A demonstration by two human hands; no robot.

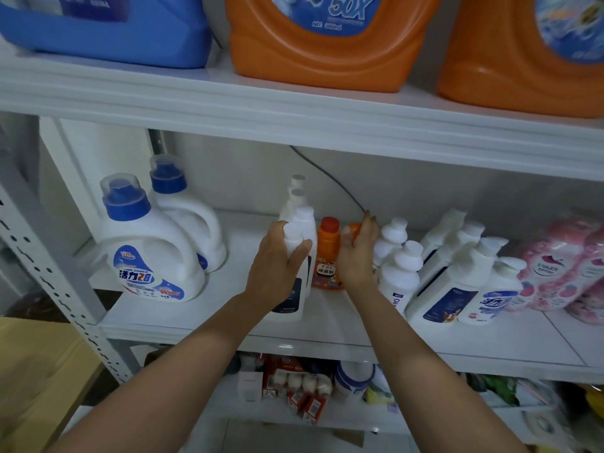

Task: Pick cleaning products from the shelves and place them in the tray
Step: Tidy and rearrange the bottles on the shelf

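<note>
On the middle shelf my left hand grips the neck of a white bottle with a dark label, at the front of a row of like white bottles. To its right my right hand curls round an orange bottle that it mostly hides. Between my hands stands another orange bottle with a red cap. No tray is in view.
White detergent jugs with blue caps stand left on the shelf. White bottles and pink packs fill the right. Orange jugs and a blue jug sit above. Small goods crowd the lower shelf. A cardboard box lies lower left.
</note>
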